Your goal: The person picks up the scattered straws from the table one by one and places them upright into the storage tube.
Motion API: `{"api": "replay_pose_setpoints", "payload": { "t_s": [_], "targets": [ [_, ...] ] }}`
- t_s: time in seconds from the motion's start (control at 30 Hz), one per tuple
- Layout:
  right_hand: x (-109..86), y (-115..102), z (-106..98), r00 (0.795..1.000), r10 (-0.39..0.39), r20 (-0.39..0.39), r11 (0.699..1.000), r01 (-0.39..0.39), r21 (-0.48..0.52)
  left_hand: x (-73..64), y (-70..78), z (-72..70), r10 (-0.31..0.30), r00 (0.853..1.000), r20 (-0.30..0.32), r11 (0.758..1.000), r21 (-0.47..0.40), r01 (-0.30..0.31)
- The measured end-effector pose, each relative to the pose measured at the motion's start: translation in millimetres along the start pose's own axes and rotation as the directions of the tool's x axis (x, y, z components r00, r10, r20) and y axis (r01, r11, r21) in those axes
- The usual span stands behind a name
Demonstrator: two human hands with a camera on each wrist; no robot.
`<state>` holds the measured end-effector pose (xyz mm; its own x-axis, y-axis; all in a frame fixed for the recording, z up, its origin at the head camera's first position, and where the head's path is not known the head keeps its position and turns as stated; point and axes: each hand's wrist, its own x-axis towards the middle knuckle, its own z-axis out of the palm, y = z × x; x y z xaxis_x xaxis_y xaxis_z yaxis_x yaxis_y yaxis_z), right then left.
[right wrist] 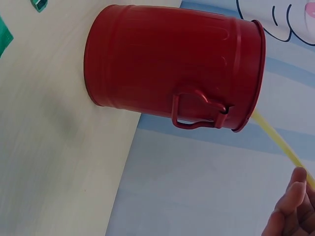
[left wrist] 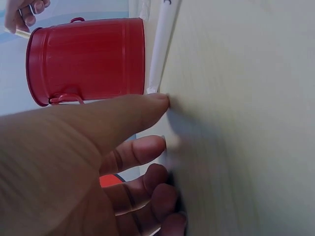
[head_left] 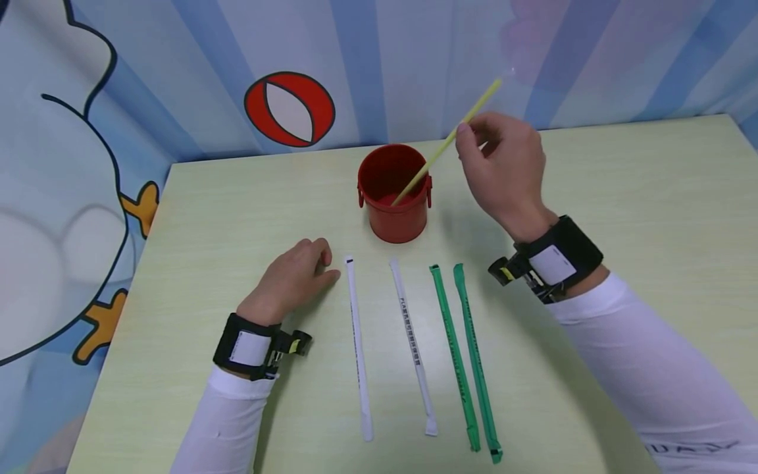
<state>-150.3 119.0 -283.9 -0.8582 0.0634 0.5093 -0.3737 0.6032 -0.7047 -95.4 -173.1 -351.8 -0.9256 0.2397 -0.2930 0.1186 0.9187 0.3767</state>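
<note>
Near the back edge of the desk (head_left: 639,217) stands a red bucket (head_left: 398,222), upright, with a loop handle on either side. Slanting out over its right rim is a yellow straw (head_left: 438,152), its lower part inside the bucket and its upper end leaning away to the right. Whether the lower tip touches the bucket's floor is hard to say from this angle. To the right of the bucket, raised off the desk, the right hand (head_left: 503,168) pinches the straw between thumb and fingers. In front of the bucket and to its left, the left hand (head_left: 290,280) rests on the desk, holding nothing, its fingers loosely bent and its thumb apart from them. The two hands are well apart, one on each side of the bucket.

Just beside the left thumb, forward and left of the bucket, lies a plain white wrapper (head_left: 358,349). Directly in front of the bucket is a printed white wrapper (head_left: 412,342) with dark lettering, and forward to its right lie two green wrappers (head_left: 456,359), side by side, all narrow and lengthwise. Behind the bucket hangs a blue striped backdrop (head_left: 408,66), with a red-and-white ball (head_left: 289,109) pictured to the bucket's left.
</note>
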Motion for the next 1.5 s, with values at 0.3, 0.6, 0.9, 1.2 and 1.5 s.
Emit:
{"api": "replay_pose_setpoints", "payload": {
  "t_s": [0.3, 0.6, 0.9, 1.2, 1.5],
  "targets": [
    [-5.3, 5.5, -6.2, 0.999, 0.034, 0.030, 0.999, -0.033, -0.042, 0.2, -0.6, 0.1, 0.001, 1.000, -0.003, 1.000, 0.005, -0.001],
    [-22.7, 21.6, -22.9, 0.967, 0.167, 0.192, 0.974, -0.132, -0.184, -0.2, -0.6, 0.0, -0.008, 1.000, 0.004, 1.000, -0.004, 0.008],
    [-47.6, 42.6, -33.4, 0.740, 0.366, 0.564, 0.905, -0.144, -0.400, -0.6, -0.2, -0.1, -0.021, 1.000, 0.004, 1.000, -0.006, 0.022],
    [-60.0, 47.4, -34.1, 0.644, 0.426, 0.636, 0.879, -0.129, -0.459, -1.8, -1.4, 0.0, -0.014, 1.000, -0.004, 1.000, -0.011, 0.014],
    [-64.5, 52.4, -32.5, 0.638, 0.410, 0.651, 0.885, -0.107, -0.453, -2.5, -1.0, 0.1, -0.008, 1.000, -0.011, 1.000, -0.019, 0.008]
  ]
}}
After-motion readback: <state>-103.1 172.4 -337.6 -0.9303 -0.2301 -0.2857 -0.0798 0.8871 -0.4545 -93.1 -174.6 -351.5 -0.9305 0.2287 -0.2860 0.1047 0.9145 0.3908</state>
